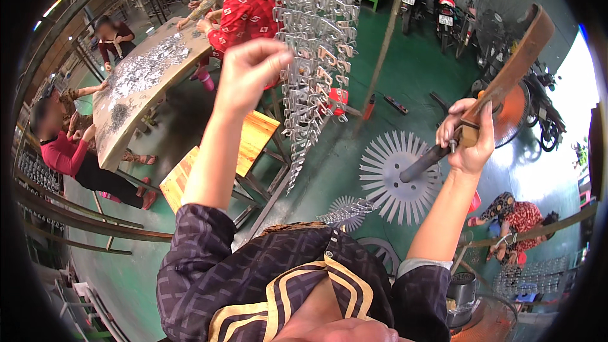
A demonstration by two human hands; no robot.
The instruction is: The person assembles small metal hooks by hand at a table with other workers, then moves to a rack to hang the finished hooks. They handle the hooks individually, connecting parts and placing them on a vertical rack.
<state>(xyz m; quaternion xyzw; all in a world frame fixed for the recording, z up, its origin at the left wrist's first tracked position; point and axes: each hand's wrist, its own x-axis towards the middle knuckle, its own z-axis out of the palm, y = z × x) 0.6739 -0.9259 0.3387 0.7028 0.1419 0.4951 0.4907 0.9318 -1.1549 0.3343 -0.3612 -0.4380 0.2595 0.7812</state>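
Note:
My left hand (250,76) is raised beside a long hanging cluster of bent, shiny metal clips (316,44). Its fingers are bent toward the thumb at the cluster's edge; whatever is between the fingertips is too small to make out. On the other side, my right hand (468,139) is wrapped round the lower end of a flat brown metal bar (510,66), where a bolt and a square block show. A dark shaft (424,163) runs from there down to a large toothed metal disc (399,177).
People sit and stand at a long table (104,145) strewn with small metal pieces, at left. Near it stand a wooden stool (256,142) and a rail. Motorcycles (415,0) and a fan (513,114) are at right. Someone crouches (525,221) at lower right by more hanging parts.

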